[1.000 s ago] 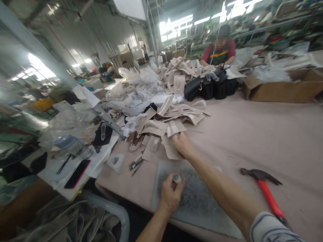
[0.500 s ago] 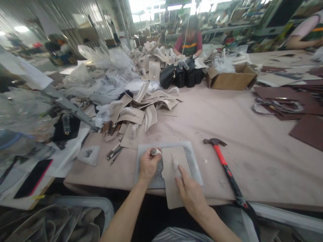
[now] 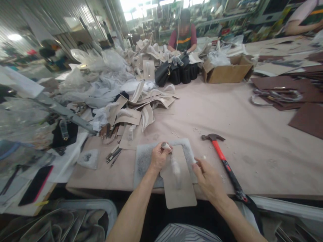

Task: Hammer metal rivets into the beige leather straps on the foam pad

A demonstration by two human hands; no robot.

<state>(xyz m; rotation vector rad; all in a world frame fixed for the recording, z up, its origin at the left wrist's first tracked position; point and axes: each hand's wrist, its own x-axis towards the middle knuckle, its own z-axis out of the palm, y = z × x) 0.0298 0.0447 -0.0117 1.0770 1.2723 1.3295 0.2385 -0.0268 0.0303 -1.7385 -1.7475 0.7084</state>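
Beige flat panel (image 3: 179, 196): is laid across the grey speckled rectangular board (image 3: 144, 164), its lower end jutting past the edge of the pinkish cloth-covered table (image 3: 267, 161).
Left hand (image 3: 159, 158): is clamped on a short pale cylinder with a grey end (image 3: 166, 146), held at the panel's upper left.
Right hand (image 3: 208, 176): is held just beside the panel's right edge; whether anything is pinched cannot be told.
Red-and-black claw hammer (image 3: 219, 150): is laid right of the board.
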